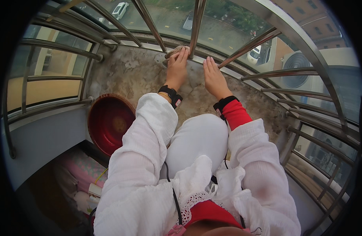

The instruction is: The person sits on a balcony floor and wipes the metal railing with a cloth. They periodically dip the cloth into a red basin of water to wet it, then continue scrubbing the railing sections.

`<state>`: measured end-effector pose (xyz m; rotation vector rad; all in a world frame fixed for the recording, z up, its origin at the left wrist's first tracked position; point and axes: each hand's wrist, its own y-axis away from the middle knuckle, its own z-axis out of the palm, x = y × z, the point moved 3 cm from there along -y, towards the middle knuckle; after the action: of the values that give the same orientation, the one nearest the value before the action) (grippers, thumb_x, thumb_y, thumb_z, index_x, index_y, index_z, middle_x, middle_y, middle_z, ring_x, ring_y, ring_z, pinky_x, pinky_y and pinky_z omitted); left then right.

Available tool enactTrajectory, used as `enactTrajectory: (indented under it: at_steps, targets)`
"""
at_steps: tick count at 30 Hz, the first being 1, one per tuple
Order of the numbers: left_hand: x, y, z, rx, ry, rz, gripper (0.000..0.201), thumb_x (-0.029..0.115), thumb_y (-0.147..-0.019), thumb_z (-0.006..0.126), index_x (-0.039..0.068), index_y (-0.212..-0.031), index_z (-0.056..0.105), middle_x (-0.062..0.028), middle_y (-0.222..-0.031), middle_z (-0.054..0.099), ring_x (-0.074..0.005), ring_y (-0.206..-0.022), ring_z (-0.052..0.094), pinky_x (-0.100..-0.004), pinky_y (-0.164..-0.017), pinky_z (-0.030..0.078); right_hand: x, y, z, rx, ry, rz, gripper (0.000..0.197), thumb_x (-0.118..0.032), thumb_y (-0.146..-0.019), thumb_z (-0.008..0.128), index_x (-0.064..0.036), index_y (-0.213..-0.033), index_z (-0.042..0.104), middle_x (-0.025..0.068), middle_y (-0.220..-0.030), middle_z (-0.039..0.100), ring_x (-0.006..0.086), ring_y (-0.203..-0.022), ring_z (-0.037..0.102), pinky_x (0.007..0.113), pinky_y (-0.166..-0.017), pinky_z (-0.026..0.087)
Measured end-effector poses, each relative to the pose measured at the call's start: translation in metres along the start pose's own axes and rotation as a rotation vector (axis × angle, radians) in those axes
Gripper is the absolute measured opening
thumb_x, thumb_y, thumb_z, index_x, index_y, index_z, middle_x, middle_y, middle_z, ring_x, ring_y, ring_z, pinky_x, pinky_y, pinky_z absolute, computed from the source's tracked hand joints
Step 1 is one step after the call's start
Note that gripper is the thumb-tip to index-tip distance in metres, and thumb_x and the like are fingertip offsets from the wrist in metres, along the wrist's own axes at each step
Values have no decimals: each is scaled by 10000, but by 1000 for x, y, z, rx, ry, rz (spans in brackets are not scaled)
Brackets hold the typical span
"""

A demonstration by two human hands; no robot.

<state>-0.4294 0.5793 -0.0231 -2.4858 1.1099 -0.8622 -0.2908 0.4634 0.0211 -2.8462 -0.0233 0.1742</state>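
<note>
Outside the metal bars (pixel 196 23) I saw a street with cars far below. On the stained stone ledge (pixel 137 74), my left hand (pixel 176 70) pressed a brown rag (pixel 174 53) against a bar, fingers curled over it. My right hand (pixel 213 78) lay flat and open beside it. I saw a red basin (pixel 109 124) at my left

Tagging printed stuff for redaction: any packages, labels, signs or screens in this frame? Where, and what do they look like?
No signs or screens.
Possible package: small white and yellow item, lower left below the red basin; too blurred to be sure.
Wrist bands: black, with small pink tags, on both wrists; left hand on a brown cloth.
</note>
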Motion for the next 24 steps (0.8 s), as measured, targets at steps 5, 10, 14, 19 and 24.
enactTrajectory:
  at_steps: [5,10,14,19,24]
  targets:
    - [-31,-13,-16,-84,-293,215,540,64,-846,561,101,-1385,552,19,-1407,566,-260,-923,567,-332,-746,562,-1,1,40,-38,-4,108,597,-38,-871,469,109,-1441,371,284,-1534,345,386,-1442,341,469,-1178,293]
    - [-1,-23,-18,-43,-300,-58,525,36,-866,534,41,-1390,526,-43,-1422,556,-279,-950,570,-337,-823,547,5,5,40,-65,-60,113,626,-25,-867,472,71,-1473,351,244,-1564,322,348,-1464,316,452,-1182,293]
    - [11,-24,-25,-122,-151,-19,528,-2,-870,522,37,-1397,524,-79,-1429,556,-306,-949,568,-360,-909,516,5,2,36,-80,-71,118,614,-31,-877,468,64,-1473,358,234,-1562,332,343,-1459,327,446,-1182,297]
    - [-22,-15,-26,-110,-242,-27,532,18,-850,565,43,-1381,543,-80,-1411,568,-298,-954,574,-360,-887,520,4,1,36,-148,0,123,572,-63,-912,454,62,-1465,378,223,-1552,358,327,-1447,355,441,-1180,302]
    - [-20,-17,-21,-131,-186,238,526,17,-851,543,43,-1376,548,-69,-1389,584,-277,-953,590,-357,-866,529,5,2,33,-67,-61,101,589,-41,-888,468,63,-1461,382,226,-1550,360,332,-1445,357,440,-1185,297]
